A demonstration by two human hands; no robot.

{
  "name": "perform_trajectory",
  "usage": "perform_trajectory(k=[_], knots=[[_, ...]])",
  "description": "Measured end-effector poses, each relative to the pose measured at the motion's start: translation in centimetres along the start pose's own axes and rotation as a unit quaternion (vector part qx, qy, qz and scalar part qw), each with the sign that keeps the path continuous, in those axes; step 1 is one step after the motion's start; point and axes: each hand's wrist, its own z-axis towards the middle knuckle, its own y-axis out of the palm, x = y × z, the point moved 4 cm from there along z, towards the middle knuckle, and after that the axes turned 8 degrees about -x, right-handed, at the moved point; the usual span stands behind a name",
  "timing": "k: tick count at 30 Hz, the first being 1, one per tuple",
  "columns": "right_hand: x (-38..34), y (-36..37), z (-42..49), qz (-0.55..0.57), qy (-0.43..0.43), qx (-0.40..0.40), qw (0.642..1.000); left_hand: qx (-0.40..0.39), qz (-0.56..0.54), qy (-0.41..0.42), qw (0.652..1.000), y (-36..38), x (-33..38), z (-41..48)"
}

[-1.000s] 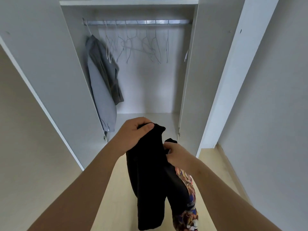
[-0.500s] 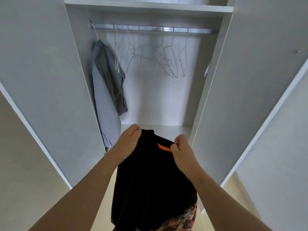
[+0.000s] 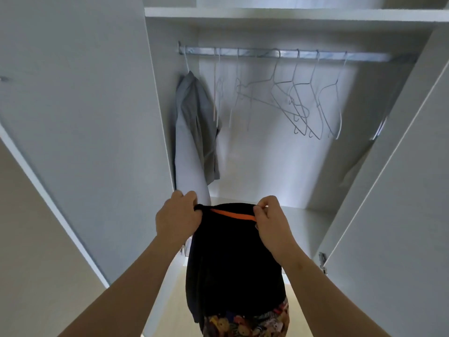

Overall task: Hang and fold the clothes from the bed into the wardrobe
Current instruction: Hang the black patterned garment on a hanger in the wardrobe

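Observation:
A black garment (image 3: 233,259) with an orange strip inside its collar and a colourful print at its hem hangs in front of me. My left hand (image 3: 178,218) pinches the left end of the collar and my right hand (image 3: 269,221) pinches the right end, stretching it flat. Behind it the white wardrobe (image 3: 267,166) stands open. A grey shirt (image 3: 194,132) hangs at the left end of the metal rail (image 3: 279,55). Several empty wire hangers (image 3: 298,103) hang along the rail.
The left wardrobe door (image 3: 85,117) and the right door (image 3: 401,178) stand wide open on either side of me. A white shelf (image 3: 291,15) runs above the rail. The wardrobe floor (image 3: 306,222) lies just beyond my hands. Pale wooden flooring shows below.
I have come closer to the wardrobe, which now fills the view. My hands have moved apart along the collar, spreading the bunched black garment and baring its orange strip.

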Motion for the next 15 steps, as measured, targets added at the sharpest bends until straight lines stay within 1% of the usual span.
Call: perform_trajectory(k=[1, 2, 3, 4, 7, 8, 9, 10, 12, 15], knots=[[0.0, 0.1, 1.1, 0.005, 0.001, -0.002, 1.0, -0.016, -0.106, -0.037, 0.994, 0.3, -0.4, 0.8], [-0.1, 0.2, 2.7, 0.011, 0.0, -0.009, 1.0, -0.034, -0.235, -0.078, 0.968, 0.6, -0.6, 1.9], [-0.2, 0.4, 4.0, 0.014, -0.001, -0.015, 1.0, -0.042, -0.354, -0.118, 0.927, 1.0, -0.7, 2.8], [-0.5, 0.6, 5.0, 0.019, -0.001, -0.021, 1.0, -0.052, -0.438, -0.154, 0.884, 1.1, -0.5, 3.6], [-1.1, 1.2, 9.6, 0.044, -0.008, -0.046, 0.998, -0.063, -0.614, -0.231, 0.752, 1.2, 0.2, 7.5], [-1.1, 1.2, 11.1, 0.051, -0.004, -0.052, 0.997, -0.058, -0.652, -0.244, 0.715, 1.2, 0.6, 8.7], [-1.1, 1.1, 12.7, 0.06, 0.0, -0.057, 0.997, -0.05, -0.675, -0.253, 0.691, 1.3, 1.0, 9.9], [-1.1, 0.9, 14.6, 0.064, 0.001, -0.062, 0.996, -0.039, -0.686, -0.262, 0.678, 1.4, 1.5, 11.4], [-1.2, 0.6, 17.6, 0.063, -0.002, -0.077, 0.995, -0.012, -0.693, -0.281, 0.664, 1.5, 2.3, 14.0], [-1.9, 0.4, 22.1, 0.055, -0.013, -0.123, 0.991, 0.038, -0.676, -0.297, 0.673, 0.4, 3.4, 19.2]])
